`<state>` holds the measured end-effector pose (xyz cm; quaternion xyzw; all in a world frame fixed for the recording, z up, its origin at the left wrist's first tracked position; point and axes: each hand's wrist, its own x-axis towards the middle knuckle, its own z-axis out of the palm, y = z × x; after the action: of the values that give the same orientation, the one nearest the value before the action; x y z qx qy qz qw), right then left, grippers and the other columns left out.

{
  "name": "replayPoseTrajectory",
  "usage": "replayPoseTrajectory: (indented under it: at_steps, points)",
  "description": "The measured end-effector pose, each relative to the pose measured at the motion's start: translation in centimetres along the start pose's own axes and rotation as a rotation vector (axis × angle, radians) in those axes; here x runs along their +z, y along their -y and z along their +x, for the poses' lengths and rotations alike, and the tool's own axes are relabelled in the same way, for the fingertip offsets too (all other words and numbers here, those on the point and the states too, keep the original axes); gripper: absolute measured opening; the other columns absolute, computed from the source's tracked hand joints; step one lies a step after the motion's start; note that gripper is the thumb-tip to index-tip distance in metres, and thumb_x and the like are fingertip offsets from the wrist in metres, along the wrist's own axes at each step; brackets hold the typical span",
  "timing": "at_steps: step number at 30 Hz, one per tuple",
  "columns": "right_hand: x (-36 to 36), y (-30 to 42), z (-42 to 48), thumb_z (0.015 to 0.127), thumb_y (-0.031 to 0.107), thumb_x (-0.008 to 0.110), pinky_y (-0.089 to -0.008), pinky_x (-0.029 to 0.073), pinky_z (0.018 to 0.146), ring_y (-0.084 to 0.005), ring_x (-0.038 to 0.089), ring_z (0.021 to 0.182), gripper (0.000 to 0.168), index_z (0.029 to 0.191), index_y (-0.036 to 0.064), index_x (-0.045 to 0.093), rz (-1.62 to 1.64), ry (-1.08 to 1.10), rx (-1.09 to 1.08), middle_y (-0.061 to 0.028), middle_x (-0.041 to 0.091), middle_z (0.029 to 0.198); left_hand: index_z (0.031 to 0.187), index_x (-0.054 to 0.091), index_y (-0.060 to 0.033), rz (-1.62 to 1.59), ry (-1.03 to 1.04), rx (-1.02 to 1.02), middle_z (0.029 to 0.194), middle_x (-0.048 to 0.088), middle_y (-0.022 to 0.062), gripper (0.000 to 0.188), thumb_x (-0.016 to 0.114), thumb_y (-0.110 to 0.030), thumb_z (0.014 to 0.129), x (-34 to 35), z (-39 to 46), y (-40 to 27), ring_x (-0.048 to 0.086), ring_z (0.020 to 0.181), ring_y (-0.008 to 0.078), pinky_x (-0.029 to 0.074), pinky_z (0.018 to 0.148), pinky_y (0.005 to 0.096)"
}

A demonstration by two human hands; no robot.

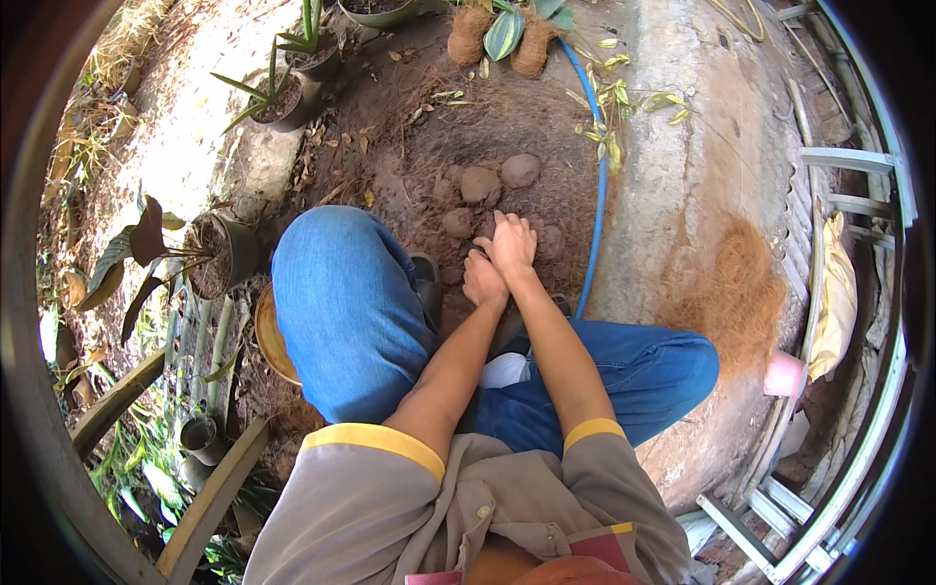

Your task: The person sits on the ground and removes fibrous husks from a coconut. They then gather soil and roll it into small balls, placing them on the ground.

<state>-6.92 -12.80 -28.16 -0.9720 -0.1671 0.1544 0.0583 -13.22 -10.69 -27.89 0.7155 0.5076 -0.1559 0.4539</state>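
My right hand (513, 244) lies partly over my left hand (483, 279), and the wrists meet above the ground between my knees. The backs of both hands face up, so whatever may be between the palms is hidden. Just beyond the fingers sit several round brown balls that look like packed soil. Among them are a larger ball (480, 185), another ball (521, 170) at the far right of the group and a smaller ball (458, 223) nearest my left side. They rest on dark bare soil (431, 139) strewn with loose fibres.
A blue hose (602, 183) runs along the right of the soil. Brown coconut-like fibre (738, 285) is heaped on the concrete. Potted plants (227, 252) stand left, near a round brown basin (274, 336) behind my knee. Fibre-wrapped bundles (468, 36) lie ahead, and a metal frame (848, 159) borders the right.
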Motion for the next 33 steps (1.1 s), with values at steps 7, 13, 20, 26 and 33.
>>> replayPoseTrajectory:
  at_steps: [7, 13, 20, 26, 33]
  points:
    - [-1.1, -1.7, 0.9, 0.061, 0.021, 0.077, -0.0392, 0.048, 0.083, -0.0329, 0.059, 0.096, 0.054, 0.109, 0.003, 0.057, 0.408, 0.080, 0.064, -0.0198, 0.062, 0.101, 0.099, 0.050, -0.0064, -0.064, -0.228, 0.185, 0.098, 0.055, 0.0133, 0.028, 0.048, -0.032, 0.087, 0.7, 0.5, 0.3, 0.054, 0.095, 0.0318, 0.041, 0.079, 0.0461]
    - [-3.5, -7.3, 2.4, 0.071, 0.014, 0.075, -0.0282, 0.048, 0.075, -0.0136, 0.059, 0.084, 0.051, 0.115, -0.004, 0.055, 0.994, 0.393, 0.061, -0.0098, 0.062, 0.101, 0.110, 0.053, -0.0006, -0.441, -0.153, 0.316, 0.110, 0.053, 0.0196, 0.045, 0.042, -0.041, 0.091, 0.4, 1.6, -2.4, 0.054, 0.098, 0.0295, 0.041, 0.081, 0.0418]
    - [-5.2, -8.3, 0.9, 0.076, 0.008, 0.070, -0.0262, 0.048, 0.078, -0.0147, 0.059, 0.088, 0.045, 0.116, -0.005, 0.053, 1.178, 0.312, -0.040, -0.0112, 0.061, 0.099, 0.083, 0.060, 0.0037, -0.492, 0.034, 0.289, 0.067, 0.059, 0.0200, 0.053, 0.041, -0.045, 0.091, -1.4, 0.8, -5.5, 0.060, 0.071, 0.0315, 0.044, 0.067, 0.0403]
    - [-4.8, -7.9, 0.3, 0.077, 0.007, 0.069, -0.0252, 0.048, 0.076, -0.0132, 0.058, 0.088, 0.041, 0.114, -0.003, 0.056, 1.637, 0.324, 0.029, -0.0103, 0.060, 0.100, 0.068, 0.053, 0.0041, -0.498, 0.014, 0.383, 0.057, 0.051, 0.0148, 0.054, 0.041, -0.044, 0.092, -1.9, 1.9, -6.3, 0.049, 0.058, 0.0231, 0.041, 0.062, 0.0390]
    - [-5.4, -7.7, 0.2, 0.080, 0.002, 0.064, -0.0299, 0.050, 0.080, -0.0160, 0.058, 0.093, 0.041, 0.118, -0.005, 0.050, 1.833, 0.400, 0.044, -0.0116, 0.057, 0.107, 0.068, 0.051, 0.0041, -0.715, 0.094, 0.221, 0.057, 0.050, 0.0122, 0.055, 0.039, -0.043, 0.093, -1.0, 3.6, -6.1, 0.045, 0.055, 0.0202, 0.039, 0.060, 0.0378]
